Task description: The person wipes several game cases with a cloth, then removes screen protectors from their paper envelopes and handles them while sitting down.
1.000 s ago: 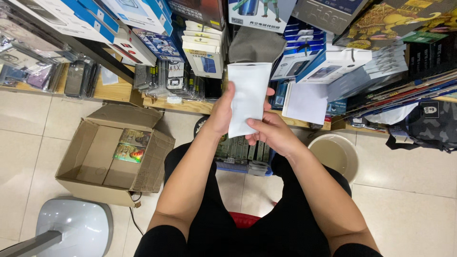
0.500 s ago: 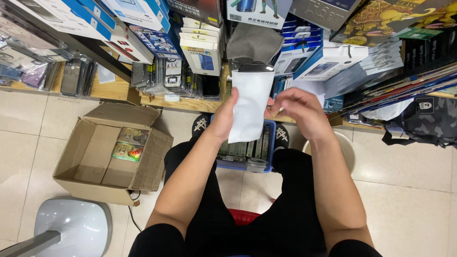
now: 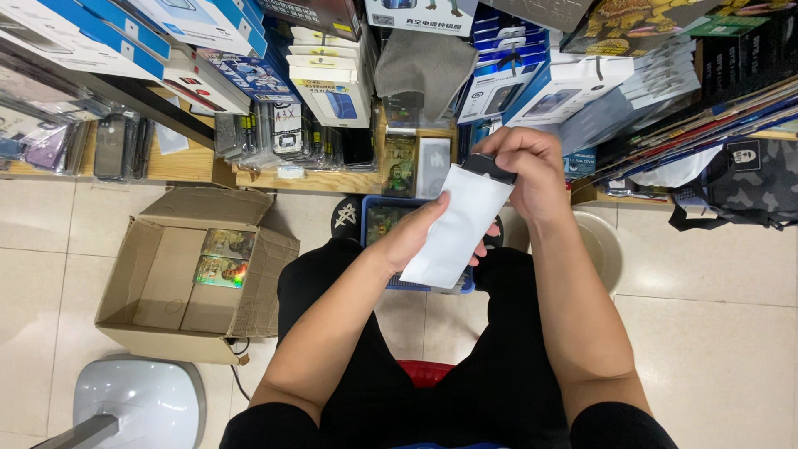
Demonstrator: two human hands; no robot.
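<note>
Head cam: left hand (image 3: 413, 235) grips the white pouch (image 3: 460, 226) from below, fingers wrapped round its edge. Right hand (image 3: 524, 170) is pinched shut on a dark item (image 3: 489, 168) at the pouch's top, just under its fingertips. Looks only partly in the pouch, so I'd say halfway. Blue bin (image 3: 376, 218) sits below the fingers, cardboard box (image 3: 193, 273) well left.

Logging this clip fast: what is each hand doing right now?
Left hand: closed on the white sleeve, holding it.
Right hand: fingers closed on a dark item at the sleeve's top.
</note>
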